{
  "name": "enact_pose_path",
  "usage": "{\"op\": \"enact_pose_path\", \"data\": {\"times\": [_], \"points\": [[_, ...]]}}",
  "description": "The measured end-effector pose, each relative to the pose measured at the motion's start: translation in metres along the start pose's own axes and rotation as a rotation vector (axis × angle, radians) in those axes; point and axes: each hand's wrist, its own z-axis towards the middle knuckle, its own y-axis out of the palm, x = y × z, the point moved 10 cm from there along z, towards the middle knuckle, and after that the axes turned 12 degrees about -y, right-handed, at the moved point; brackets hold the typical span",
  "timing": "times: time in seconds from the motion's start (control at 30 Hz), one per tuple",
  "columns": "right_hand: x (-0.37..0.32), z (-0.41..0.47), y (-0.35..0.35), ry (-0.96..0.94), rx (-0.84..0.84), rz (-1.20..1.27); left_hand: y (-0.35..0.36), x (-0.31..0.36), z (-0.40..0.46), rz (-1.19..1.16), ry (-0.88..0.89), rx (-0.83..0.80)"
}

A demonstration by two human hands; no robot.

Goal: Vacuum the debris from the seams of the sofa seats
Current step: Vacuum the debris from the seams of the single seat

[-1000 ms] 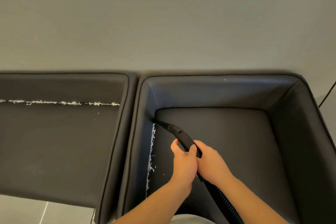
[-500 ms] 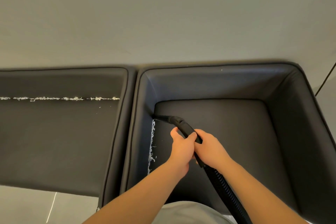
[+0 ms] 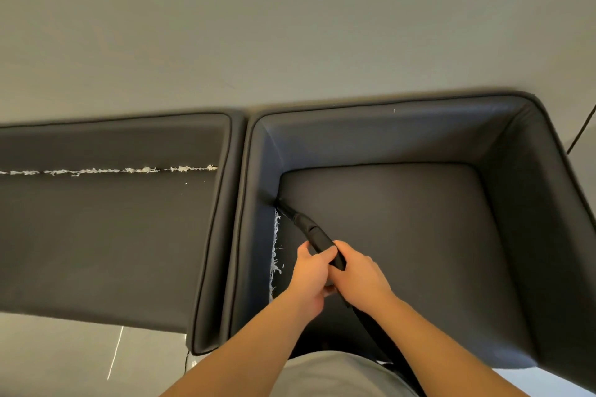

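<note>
Your left hand [image 3: 311, 271] and right hand [image 3: 358, 274] both curl their fingers around the black vacuum nozzle [image 3: 309, 230]. Its tip sits in the left seam of the right sofa seat [image 3: 403, 235], touching the top of the white debris [image 3: 275, 251].

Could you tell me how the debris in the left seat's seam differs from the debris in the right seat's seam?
The left seat's debris runs across the back seam, untouched; the right seat's debris runs front to back along the side seam, with the vacuum nozzle at its far end. Both are white shreds.
</note>
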Motion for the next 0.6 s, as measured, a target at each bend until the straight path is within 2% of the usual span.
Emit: {"op": "enact_pose_path", "data": {"times": [0.1,0.23,0.37,0.6], "points": [[-0.001,-0.009,-0.022,-0.020,0.045,0.015,0.012,0.001,-0.005,0.038,0.049,-0.022],[-0.007,-0.011,-0.026,-0.038,0.016,0.019,0.014,0.003,-0.012,0.041,0.064,-0.071],[-0.009,-0.011,0.004,-0.012,0.057,-0.014,-0.013,-0.005,-0.008,0.063,0.060,-0.016],[0.000,-0.044,0.071,0.038,0.050,-0.075,-0.059,-0.047,-0.003,0.126,-0.020,-0.016]]}}
